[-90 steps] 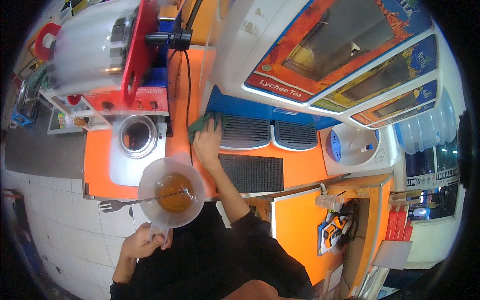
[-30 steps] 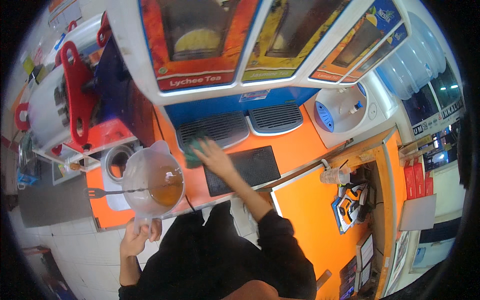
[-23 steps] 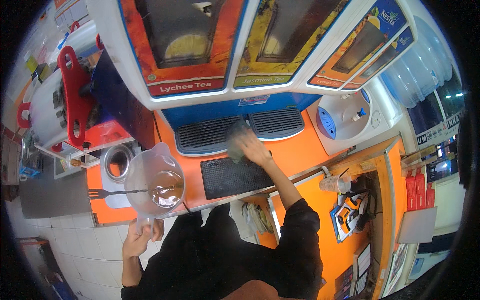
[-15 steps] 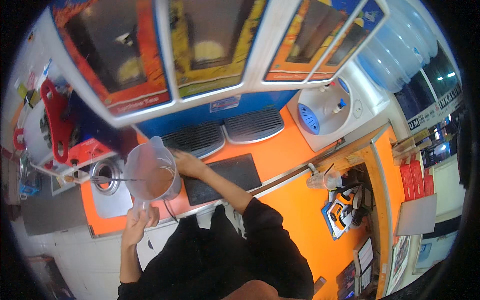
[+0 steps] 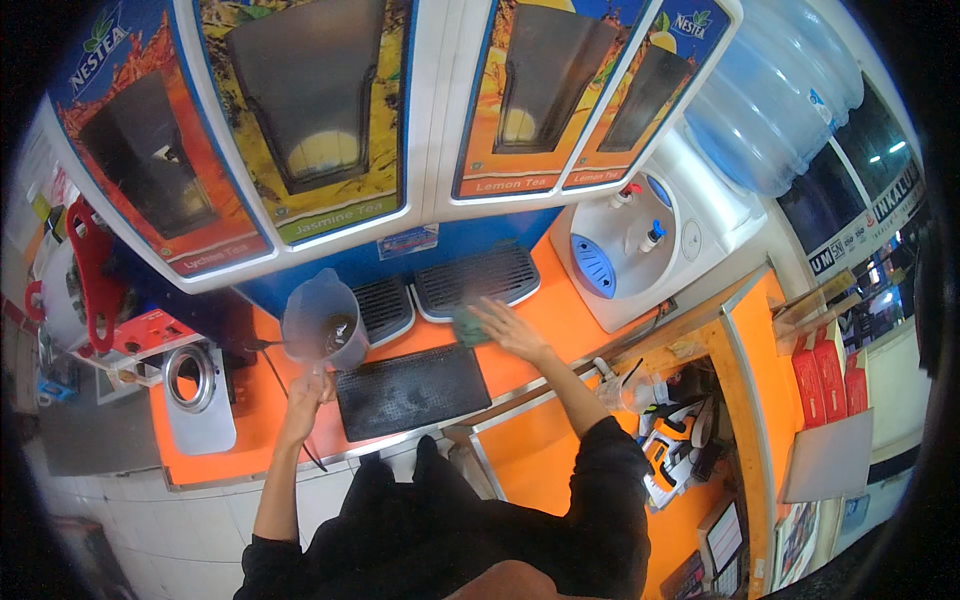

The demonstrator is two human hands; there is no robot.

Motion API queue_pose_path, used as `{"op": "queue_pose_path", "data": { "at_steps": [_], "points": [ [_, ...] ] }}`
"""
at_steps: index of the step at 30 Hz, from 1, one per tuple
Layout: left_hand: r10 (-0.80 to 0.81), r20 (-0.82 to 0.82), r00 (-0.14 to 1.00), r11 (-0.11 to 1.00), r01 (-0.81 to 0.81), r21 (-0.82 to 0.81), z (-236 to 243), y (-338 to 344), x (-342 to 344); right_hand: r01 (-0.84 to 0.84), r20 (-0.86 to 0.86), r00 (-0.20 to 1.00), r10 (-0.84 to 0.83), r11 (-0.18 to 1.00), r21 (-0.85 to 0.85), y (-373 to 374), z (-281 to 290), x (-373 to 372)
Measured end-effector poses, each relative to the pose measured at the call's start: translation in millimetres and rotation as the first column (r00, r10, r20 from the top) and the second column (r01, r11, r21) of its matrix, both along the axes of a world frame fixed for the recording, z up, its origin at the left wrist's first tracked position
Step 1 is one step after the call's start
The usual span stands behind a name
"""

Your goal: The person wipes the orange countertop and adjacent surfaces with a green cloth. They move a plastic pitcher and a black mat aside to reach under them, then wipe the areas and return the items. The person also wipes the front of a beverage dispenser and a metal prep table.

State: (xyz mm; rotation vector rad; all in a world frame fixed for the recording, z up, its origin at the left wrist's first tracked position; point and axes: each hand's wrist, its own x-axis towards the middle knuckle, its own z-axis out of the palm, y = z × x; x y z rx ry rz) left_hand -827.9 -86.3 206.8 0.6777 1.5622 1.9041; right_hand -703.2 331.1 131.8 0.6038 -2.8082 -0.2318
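My left hand (image 5: 305, 390) grips the handle of a clear plastic pitcher (image 5: 322, 322) with dark brown liquid in it. The pitcher is held up over the orange counter (image 5: 560, 315), in front of the drink dispenser. A long utensil (image 5: 262, 345) sticks out of it to the left. My right hand (image 5: 508, 328) lies flat on a green cloth (image 5: 466, 327) pressed on the counter, just below the right drip grille (image 5: 478, 277). A black ribbed mat (image 5: 410, 390) lies between my two hands.
A multi-tank drink dispenser (image 5: 330, 120) fills the back. A white water dispenser (image 5: 640, 240) with a large blue bottle (image 5: 775, 90) stands at the right. A white machine with a round metal opening (image 5: 195, 385) and red equipment (image 5: 95, 280) sit left. An orange side counter (image 5: 775, 370) runs along the right.
My right hand has slid the green cloth rightward along the counter, from the left grille to below the right one. My left hand has lifted the pitcher higher, nearer the dispenser.
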Motion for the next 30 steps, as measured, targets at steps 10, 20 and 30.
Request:
{"op": "queue_pose_path", "data": {
  "at_steps": [10, 20, 30],
  "points": [
    [0.051, -0.110, 0.993, 0.997, -0.045, 0.060, 3.4, 0.7, -49.8, -0.027, -0.136, 0.990, 0.026, 1.000, -0.008, -69.4, -37.4, -54.8],
    [0.229, -0.168, 0.959, 0.973, -0.230, 0.015, -1.7, -11.0, -84.6, 0.323, -0.028, 0.818, -0.575, 0.498, -0.804, 42.8, -82.0, -1.9],
    [0.667, -0.216, 0.713, 0.719, -0.692, -0.061, -65.4, -64.9, -27.3, 0.066, 0.480, 0.627, -0.613, -0.573, -0.817, -41.4, -15.1, 63.2]
  ]
}}
